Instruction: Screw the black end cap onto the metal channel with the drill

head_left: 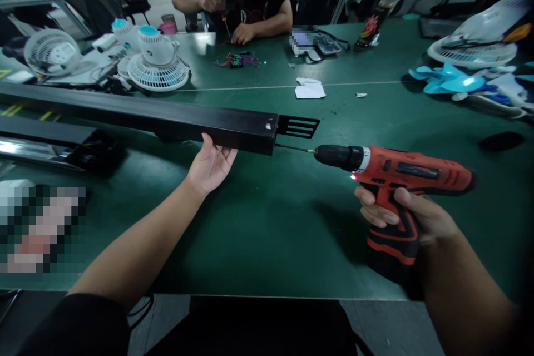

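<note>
A long black rectangular beam [233, 128] runs in from the left edge, its near end facing right. My left hand [212, 167] holds it from below near that end, thumb against the front side and fingers underneath. A slotted black bracket [299, 127] sticks out from the beam's end. In my right hand [400, 211] is a red and black cordless drill [417, 169], gripped by its handle, with a small light lit. Its long thin bit [294, 148] points left, and the tip meets the lower corner of the beam's end; whether a screw is there is too small to tell.
A second dark beam-like part [54, 136] lies at the left. White fan parts [158, 69] stand at the back left, with blue fan blades [454, 79] at the right. Across the green table [267, 233], a person [250, 0] works near a wired circuit board [237, 60]. A bottle [381, 8] stands behind.
</note>
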`<state>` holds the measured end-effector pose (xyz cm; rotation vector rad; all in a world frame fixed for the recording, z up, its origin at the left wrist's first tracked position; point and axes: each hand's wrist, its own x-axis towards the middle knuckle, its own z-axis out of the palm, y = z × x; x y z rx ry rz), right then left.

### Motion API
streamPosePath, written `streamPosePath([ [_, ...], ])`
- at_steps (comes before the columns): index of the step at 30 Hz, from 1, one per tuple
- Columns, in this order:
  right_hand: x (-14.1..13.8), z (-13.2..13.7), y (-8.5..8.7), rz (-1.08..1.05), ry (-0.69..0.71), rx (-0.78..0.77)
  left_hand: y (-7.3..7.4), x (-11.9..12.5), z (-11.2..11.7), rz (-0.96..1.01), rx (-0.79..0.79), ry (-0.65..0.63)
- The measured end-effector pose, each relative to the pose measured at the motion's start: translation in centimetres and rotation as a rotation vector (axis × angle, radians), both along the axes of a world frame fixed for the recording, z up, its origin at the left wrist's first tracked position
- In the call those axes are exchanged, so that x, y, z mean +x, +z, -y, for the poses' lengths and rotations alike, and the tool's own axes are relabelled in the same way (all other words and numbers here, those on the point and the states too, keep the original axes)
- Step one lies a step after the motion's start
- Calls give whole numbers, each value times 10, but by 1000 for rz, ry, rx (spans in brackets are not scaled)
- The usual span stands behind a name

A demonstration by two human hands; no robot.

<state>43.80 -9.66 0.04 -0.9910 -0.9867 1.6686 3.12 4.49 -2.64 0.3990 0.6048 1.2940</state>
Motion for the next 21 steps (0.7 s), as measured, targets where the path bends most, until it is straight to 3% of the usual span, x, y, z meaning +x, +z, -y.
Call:
streamPosePath([
  [8,-2,-1,1,0,-45,-21,-3,-3,-2,-41,7,-16],
  [21,2,-1,-1,12,6,-11,-5,-1,-1,-2,-1,-15],
])
